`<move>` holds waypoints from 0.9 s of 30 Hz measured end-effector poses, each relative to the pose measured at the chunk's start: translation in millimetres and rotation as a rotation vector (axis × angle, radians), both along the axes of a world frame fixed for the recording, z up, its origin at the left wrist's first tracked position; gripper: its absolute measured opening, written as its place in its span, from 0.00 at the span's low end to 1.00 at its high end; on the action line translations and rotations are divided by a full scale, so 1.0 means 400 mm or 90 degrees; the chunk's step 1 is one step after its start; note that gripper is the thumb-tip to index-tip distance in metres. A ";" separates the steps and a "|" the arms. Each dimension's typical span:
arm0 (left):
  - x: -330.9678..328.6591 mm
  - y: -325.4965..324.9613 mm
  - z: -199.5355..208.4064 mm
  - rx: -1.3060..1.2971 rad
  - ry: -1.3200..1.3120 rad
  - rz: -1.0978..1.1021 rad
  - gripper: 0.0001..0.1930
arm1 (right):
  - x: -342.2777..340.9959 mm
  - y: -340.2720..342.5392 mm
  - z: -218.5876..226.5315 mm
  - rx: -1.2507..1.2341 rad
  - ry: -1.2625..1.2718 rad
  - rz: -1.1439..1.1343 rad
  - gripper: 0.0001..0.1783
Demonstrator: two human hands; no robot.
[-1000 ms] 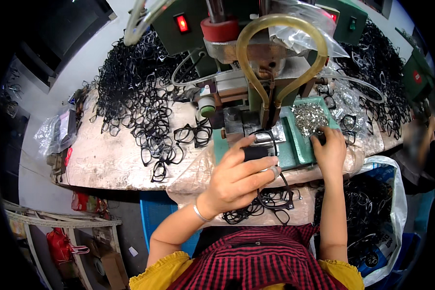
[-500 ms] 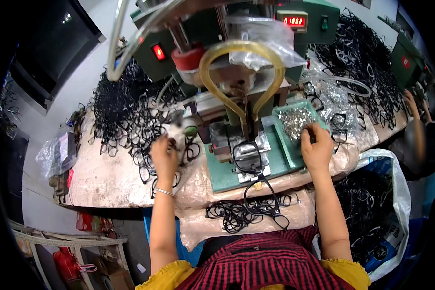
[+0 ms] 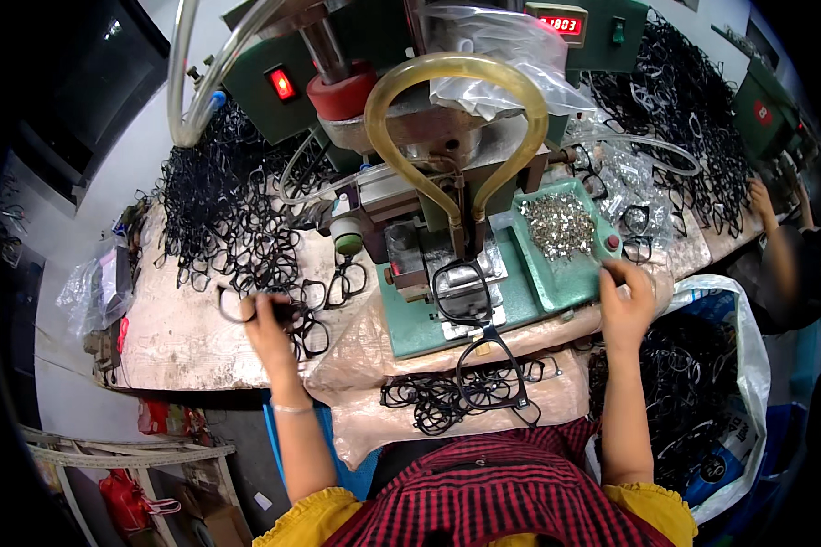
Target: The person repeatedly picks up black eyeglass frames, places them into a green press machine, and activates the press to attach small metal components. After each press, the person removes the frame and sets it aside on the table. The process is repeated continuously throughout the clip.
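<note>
A black eyeglass frame (image 3: 490, 335) hangs from the green press, one rim under the tool head (image 3: 466, 239), the other over the front edge. My left hand (image 3: 269, 337) is at the frames on the table's left, its fingers closed on a blurred dark eyeglass frame (image 3: 233, 307). To the right, my right hand (image 3: 627, 305) is beside the front right corner of a green tray (image 3: 545, 294) of small metal parts (image 3: 557, 226). Its thumb and forefinger are curled together; whatever is between them is too small to make out. A red button (image 3: 613, 242) is just beyond those fingertips.
Black frames pile up at the back left (image 3: 219, 182) and back right (image 3: 675, 118). More frames (image 3: 438, 401) lie on the padded front edge. A yellowish hose (image 3: 379, 118) loops over the press. At right stands a white sack (image 3: 757, 383) of frames; another person's arm (image 3: 775, 228) is beyond it.
My left hand has moved left and nearer, among the loose frames. My right hand has left the metal parts and come right, off the tray. The counter's red digits have changed.
</note>
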State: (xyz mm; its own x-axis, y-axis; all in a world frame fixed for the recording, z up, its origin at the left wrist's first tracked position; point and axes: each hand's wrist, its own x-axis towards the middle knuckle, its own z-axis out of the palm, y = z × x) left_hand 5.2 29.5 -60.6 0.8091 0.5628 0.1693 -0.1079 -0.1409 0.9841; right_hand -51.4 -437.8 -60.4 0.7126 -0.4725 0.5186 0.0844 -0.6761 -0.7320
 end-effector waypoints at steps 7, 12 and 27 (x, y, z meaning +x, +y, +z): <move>-0.003 0.094 -0.082 -0.036 0.142 -0.105 0.09 | -0.009 0.073 0.144 0.058 -0.007 0.179 0.06; 0.095 -0.082 -0.053 -0.052 0.051 -0.245 0.09 | 0.151 0.225 0.197 0.202 -0.083 0.360 0.12; -0.058 -0.389 0.435 0.006 -0.391 -0.331 0.10 | 0.061 0.349 0.268 0.569 -0.010 0.435 0.25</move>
